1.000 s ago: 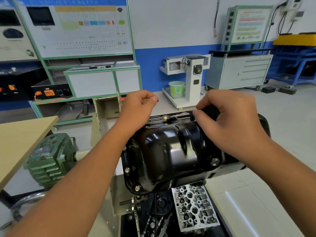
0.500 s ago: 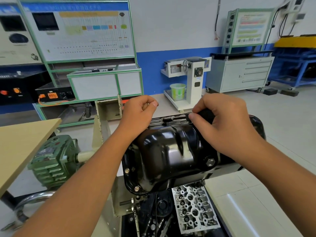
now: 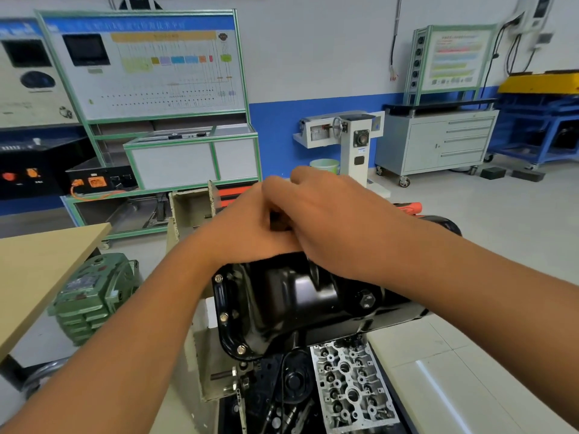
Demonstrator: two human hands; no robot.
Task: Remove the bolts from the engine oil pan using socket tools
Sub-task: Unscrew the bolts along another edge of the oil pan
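Oil pan (image 3: 297, 296) still mounted; three flange bolts (image 3: 223, 316) remain on left edge. Left hand (image 3: 241, 227), right hand (image 3: 329, 220) meet at far edge; grasp hidden, cannot tell.

An automotive training workshop: wiring trainer boards (image 3: 147, 67), a wheeled tool cabinet (image 3: 438, 145), an engine's black oil pan (image 3: 297, 299) on a stand.

I see both forearms reach forward and meet in the middle. My left hand (image 3: 241, 227) is curled, knuckles up. My right hand (image 3: 332, 220) lies over it, fingers bent; whatever they grip is hidden.
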